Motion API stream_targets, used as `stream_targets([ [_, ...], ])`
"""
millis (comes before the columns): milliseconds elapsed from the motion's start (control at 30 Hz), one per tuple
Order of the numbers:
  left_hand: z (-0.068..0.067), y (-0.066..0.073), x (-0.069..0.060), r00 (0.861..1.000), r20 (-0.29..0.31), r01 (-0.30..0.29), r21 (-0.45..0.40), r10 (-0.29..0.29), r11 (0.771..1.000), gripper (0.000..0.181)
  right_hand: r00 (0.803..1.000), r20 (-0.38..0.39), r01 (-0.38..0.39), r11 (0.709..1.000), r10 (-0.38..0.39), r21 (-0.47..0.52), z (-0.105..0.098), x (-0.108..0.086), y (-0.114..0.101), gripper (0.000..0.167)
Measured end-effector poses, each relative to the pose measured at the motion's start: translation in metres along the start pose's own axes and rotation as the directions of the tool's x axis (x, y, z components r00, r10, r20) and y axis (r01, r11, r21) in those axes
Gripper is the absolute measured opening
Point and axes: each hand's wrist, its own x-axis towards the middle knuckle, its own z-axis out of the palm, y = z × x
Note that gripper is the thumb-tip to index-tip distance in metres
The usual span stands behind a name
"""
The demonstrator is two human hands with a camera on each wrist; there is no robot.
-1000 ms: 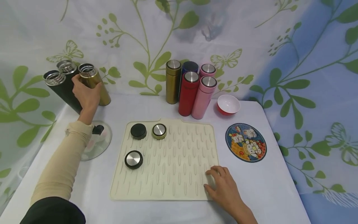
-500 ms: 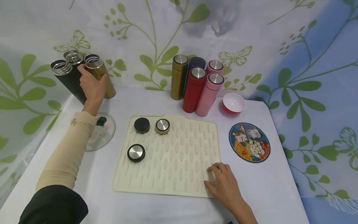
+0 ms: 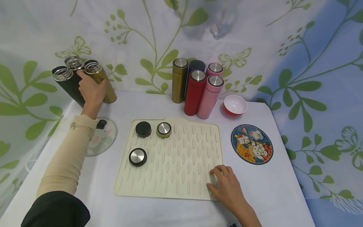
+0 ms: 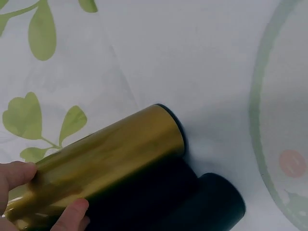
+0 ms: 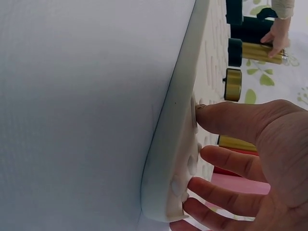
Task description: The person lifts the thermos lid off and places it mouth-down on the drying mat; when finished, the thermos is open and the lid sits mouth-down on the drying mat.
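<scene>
At the far left my left hand [image 3: 92, 91] grips a lidless gold bottle [image 3: 109, 91], thumb on its right side and a finger on its left. In the left wrist view two fingertips press the gold bottle [image 4: 120, 149]. Two lidless dark bottles [image 3: 72, 86] lean beside it, threaded necks up. My right hand [image 3: 228, 187] rests with loosely bent fingers on the right edge of the cream mat [image 3: 175, 176], holding nothing; the right wrist view shows its fingertips touching the mat [image 5: 168, 144]. On the mat sit a black lid [image 3: 143, 129], a gold-rimmed lid [image 3: 164, 129] and a black-rimmed silver lid [image 3: 137, 157].
Several lidded bottles, including a gold [image 3: 179, 85], a red [image 3: 194, 94] and a pink one [image 3: 208, 99], stand at the back centre. Right of them is a red-and-white bowl [image 3: 235, 105]. Round pads lie at right [image 3: 251, 144] and left [image 3: 105, 138].
The head view has shifted slightly. The held gold bottle's top has come a little closer to the dark bottles. My right hand has stayed on the mat's edge.
</scene>
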Motion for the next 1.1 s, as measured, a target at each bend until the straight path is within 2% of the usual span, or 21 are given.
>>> stream_targets([
  [200,0.001,-0.004,-0.007,1.000,0.022,0.015,0.010,-0.015,1.000,0.082,1.000,0.019,-0.019,1.000,0.019,-0.003,0.000,-0.001,-0.001,0.043],
  [300,0.001,-0.002,-0.014,0.997,0.065,0.029,0.012,-0.030,1.000,0.086,0.999,0.025,-0.027,1.000,0.028,-0.008,-0.001,-0.002,-0.001,0.043],
  [400,-0.001,0.003,-0.030,0.987,0.150,0.051,-0.006,-0.050,0.999,0.092,0.999,0.030,-0.031,0.999,0.032,-0.014,-0.001,-0.002,-0.001,0.044],
  [533,-0.003,0.020,-0.054,0.954,0.295,0.059,-0.016,-0.052,0.998,0.100,0.999,0.033,-0.032,0.999,0.033,-0.020,-0.001,-0.003,0.000,0.044],
  [600,-0.002,0.031,-0.061,0.938,0.346,0.029,-0.021,-0.020,0.999,0.097,0.999,0.034,-0.031,0.999,0.032,-0.017,-0.001,-0.003,0.000,0.044],
  [700,0.006,0.047,-0.069,0.918,0.391,-0.044,-0.072,0.069,0.996,0.087,0.999,0.032,-0.030,0.999,0.030,-0.013,-0.002,-0.003,-0.001,0.045],
  [833,0.032,0.061,-0.081,0.879,0.437,-0.120,-0.181,0.189,0.976,0.074,0.999,0.015,-0.034,0.999,0.034,-0.018,-0.002,-0.003,-0.002,0.046],
  [900,0.047,0.065,-0.086,0.858,0.462,-0.131,-0.224,0.223,0.966,0.072,0.999,0.009,-0.039,0.999,0.039,-0.016,-0.002,-0.002,-0.003,0.046],
  [1100,0.085,0.074,-0.095,0.821,0.481,-0.147,-0.342,0.307,0.928,0.072,0.999,0.012,-0.043,0.999,0.043,-0.008,0.000,0.000,-0.005,0.045],
])
